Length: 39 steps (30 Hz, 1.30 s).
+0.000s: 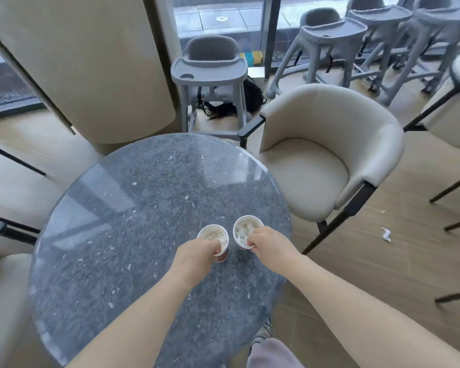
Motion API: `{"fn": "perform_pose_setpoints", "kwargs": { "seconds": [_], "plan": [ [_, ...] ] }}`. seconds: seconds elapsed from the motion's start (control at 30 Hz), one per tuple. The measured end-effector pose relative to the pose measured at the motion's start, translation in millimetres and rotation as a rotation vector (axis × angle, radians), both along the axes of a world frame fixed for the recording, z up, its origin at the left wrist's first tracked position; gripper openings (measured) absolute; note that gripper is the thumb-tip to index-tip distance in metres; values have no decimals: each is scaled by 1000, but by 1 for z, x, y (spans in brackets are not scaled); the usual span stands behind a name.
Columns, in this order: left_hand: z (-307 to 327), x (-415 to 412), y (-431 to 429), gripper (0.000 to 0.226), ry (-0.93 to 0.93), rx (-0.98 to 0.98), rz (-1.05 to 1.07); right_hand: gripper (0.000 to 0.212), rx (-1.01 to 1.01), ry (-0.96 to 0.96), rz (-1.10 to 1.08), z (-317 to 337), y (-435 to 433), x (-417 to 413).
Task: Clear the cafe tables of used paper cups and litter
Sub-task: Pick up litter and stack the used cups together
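On round stone table [133, 208]: left hand [194, 257] pinches left paper cup [215, 241] rim, right hand [270, 243] pinches right paper cup [246, 231] rim; likely rim grips for carrying both away, crumpled tissue stuffed inside.

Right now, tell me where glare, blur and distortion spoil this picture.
Head view: window glare streaks the table on its left side; the wide lens bends the far high chairs; the left cup and right cup at centre are sharp, the corners softer.
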<state>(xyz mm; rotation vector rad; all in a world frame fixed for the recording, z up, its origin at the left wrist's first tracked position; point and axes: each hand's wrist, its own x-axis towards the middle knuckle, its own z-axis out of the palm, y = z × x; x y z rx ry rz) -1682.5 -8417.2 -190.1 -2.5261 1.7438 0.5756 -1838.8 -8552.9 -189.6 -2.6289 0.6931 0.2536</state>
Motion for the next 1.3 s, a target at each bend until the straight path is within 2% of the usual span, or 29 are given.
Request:
{"fn": "perform_pose_setpoints", "kwargs": {
  "seconds": [0.23, 0.4, 0.53, 0.7, 0.8, 0.97, 1.13, 1.3],
  "plan": [
    [2, -21, 36, 15, 19, -58, -109, 9, 32, -9, -122, -2, 65, -23],
    [-2, -38, 43, 12, 32, -85, -92, 7, 61, -104, -223, -1, 89, -41],
    [-1, -59, 38, 11, 50, -106, -117, 20, 61, -181, -294, 0, 90, -60],
    [20, -104, 4, 15, 62, -130, -180, 13, 44, -260, -394, 0, 71, -111],
    [42, -156, -35, 30, 175, -161, -135, 16, 28, -288, -480, 5, 48, -164],
    [61, -270, -117, 39, 160, -194, -408, 14, -37, -303, -626, 16, 4, -276],
    [59, -382, -184, 49, 28, -114, -733, 22, -73, -278, -789, 23, -35, -387],
    [46, -450, -234, 42, 72, -90, -866, 21, -95, -313, -883, 26, -66, -458]
  ]
}}
